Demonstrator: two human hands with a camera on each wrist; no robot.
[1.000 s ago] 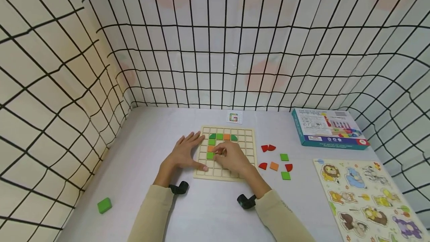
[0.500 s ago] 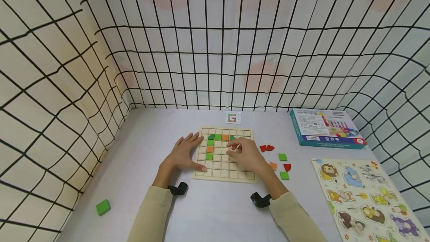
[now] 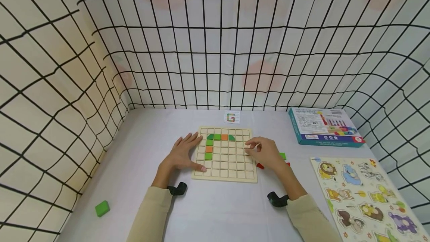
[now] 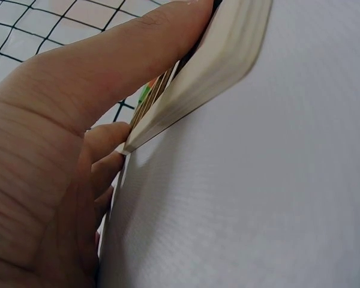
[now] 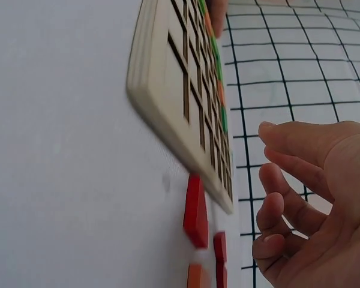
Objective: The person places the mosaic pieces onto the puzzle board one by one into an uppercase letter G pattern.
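Two hands lay low in the frame's centre, at either side of a wooden grid board (image 3: pixel 224 169). The left hand (image 3: pixel 181 156) rested flat on the white table (image 3: pixel 215 212), fingers straight and spread, thumb and fingertips touching the board's left edge; it held nothing. The right hand (image 3: pixel 267 152) hovered at the board's right edge, fingers loosely curled and empty, above the loose red pieces (image 5: pixel 196 210) and a green square tile (image 3: pixel 283 155) lying just beside the board. On the board's upper left cells sat green and orange tiles (image 3: pixel 209 148). At lower left lay a green block (image 3: pixel 102 208); at lower right, an animal puzzle (image 3: pixel 364 197). Farther back stood a teal box (image 3: pixel 322 127) and a small pattern card (image 3: pixel 232 117) before the gridded wall.
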